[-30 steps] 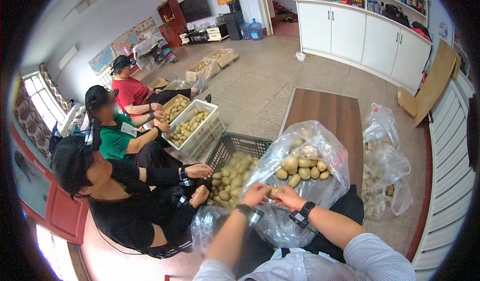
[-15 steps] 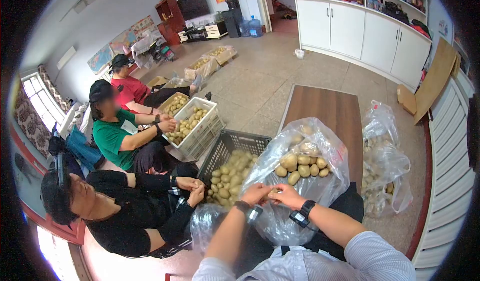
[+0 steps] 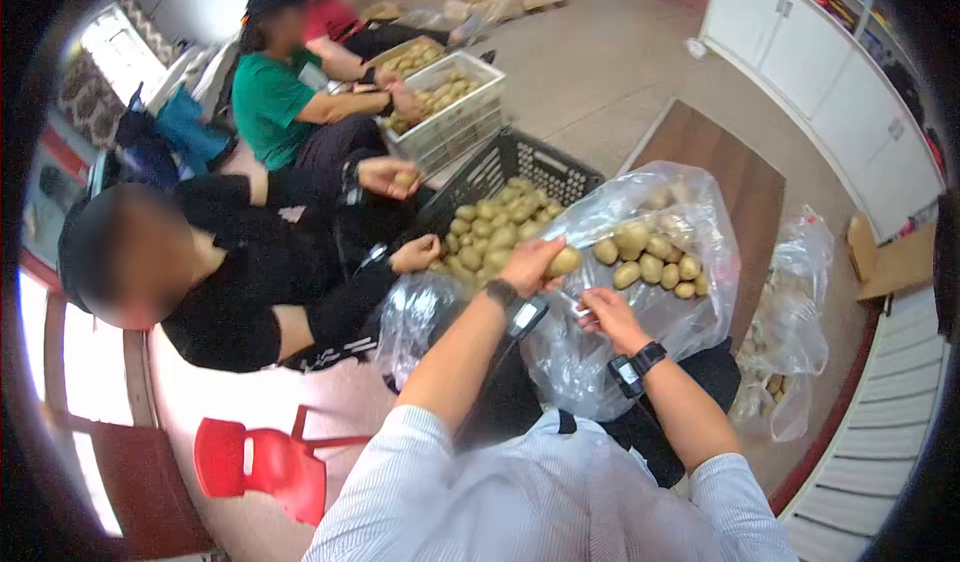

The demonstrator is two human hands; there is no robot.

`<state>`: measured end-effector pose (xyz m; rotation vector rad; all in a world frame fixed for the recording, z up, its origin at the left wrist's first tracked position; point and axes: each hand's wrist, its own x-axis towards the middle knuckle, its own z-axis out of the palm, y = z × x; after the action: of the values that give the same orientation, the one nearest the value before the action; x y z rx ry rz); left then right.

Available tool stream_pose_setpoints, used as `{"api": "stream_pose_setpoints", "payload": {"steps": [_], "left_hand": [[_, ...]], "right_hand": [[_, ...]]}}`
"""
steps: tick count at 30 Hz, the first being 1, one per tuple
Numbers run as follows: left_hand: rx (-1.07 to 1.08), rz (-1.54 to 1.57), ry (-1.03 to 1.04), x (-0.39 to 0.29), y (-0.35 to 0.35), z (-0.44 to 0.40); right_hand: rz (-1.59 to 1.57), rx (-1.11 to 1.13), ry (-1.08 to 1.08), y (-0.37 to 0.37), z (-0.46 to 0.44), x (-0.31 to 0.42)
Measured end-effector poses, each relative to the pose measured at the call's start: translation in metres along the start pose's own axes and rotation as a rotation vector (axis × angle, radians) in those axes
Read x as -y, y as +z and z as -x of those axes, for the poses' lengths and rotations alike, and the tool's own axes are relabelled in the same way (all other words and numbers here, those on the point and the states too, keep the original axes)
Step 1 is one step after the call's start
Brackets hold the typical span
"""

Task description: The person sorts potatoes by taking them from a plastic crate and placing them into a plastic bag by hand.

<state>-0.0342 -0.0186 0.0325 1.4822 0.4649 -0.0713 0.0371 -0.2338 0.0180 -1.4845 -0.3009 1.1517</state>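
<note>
My left hand (image 3: 532, 265) is closed around a potato (image 3: 565, 262) at the near edge of a clear plastic bag (image 3: 590, 362). Several potatoes (image 3: 655, 260) lie inside the bag's open mouth. Just right of the held potato, my right hand (image 3: 612, 319) has its fingers pinched together in front of the bag. Something small and pale shows at its fingertips, too blurred to name. To the left of my left hand stands a dark plastic crate (image 3: 562, 167) heaped with potatoes (image 3: 500, 227).
Close on the left, a person in black (image 3: 240, 252) holds a potato over the crate. Beyond, a person in green (image 3: 275, 112) reaches into a white crate (image 3: 465, 127). A brown board (image 3: 715, 152) lies behind the bag; another filled bag (image 3: 790, 312) is right. A red chair (image 3: 265, 467) stands lower left.
The view has swung left and downward, bringing in the red chair. My hands, formerly together, are apart, and the left one now grips a clearly visible potato. The person in black has parted their hands.
</note>
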Motion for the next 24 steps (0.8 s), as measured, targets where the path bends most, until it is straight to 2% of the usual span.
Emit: {"api": "stream_pose_setpoints", "payload": {"steps": [3,5,10,11,12,13,14,16,18,20,23,24], "left_hand": [[-0.086,0.064,0.029,0.000,-0.009,0.004],[-0.253,0.622,-0.054,-0.009,-0.007,0.005],[-0.357,0.757,-0.072,-0.015,-0.032,0.004],[-0.353,0.816,-0.047,0.003,-0.046,-0.006],[-0.469,0.777,-0.038,0.010,-0.050,-0.006],[-0.423,0.683,-0.044,0.020,-0.063,-0.006],[-0.512,0.734,-0.069,0.018,-0.067,-0.004],[-0.534,0.673,-0.094,0.027,-0.080,-0.004],[-0.560,0.614,-0.133,0.036,-0.093,-0.007],[-0.562,0.555,-0.172,0.038,-0.096,-0.009],[-0.712,0.614,-0.160,0.065,-0.109,-0.018],[-0.740,0.272,-0.068,0.090,-0.121,-0.027]], "right_hand": [[0.093,-0.019,0.018,-0.004,0.003,-0.001],[0.106,-0.035,0.050,-0.005,0.000,-0.001],[0.190,-0.059,0.036,-0.010,-0.006,-0.005],[0.183,-0.082,0.044,-0.010,-0.009,-0.007],[0.226,-0.076,0.020,-0.012,-0.014,-0.016],[0.267,-0.074,0.000,-0.017,-0.019,-0.028],[0.257,-0.103,0.015,-0.023,-0.027,-0.043],[0.420,-0.115,-0.185,-0.038,-0.046,-0.072],[0.528,-0.190,-0.238,-0.048,-0.052,-0.082],[0.750,-0.293,-0.291,-0.045,-0.038,-0.059],[0.831,-0.342,-0.327,-0.057,-0.028,-0.039],[0.828,-0.335,-0.327,-0.059,-0.026,-0.033]]}}
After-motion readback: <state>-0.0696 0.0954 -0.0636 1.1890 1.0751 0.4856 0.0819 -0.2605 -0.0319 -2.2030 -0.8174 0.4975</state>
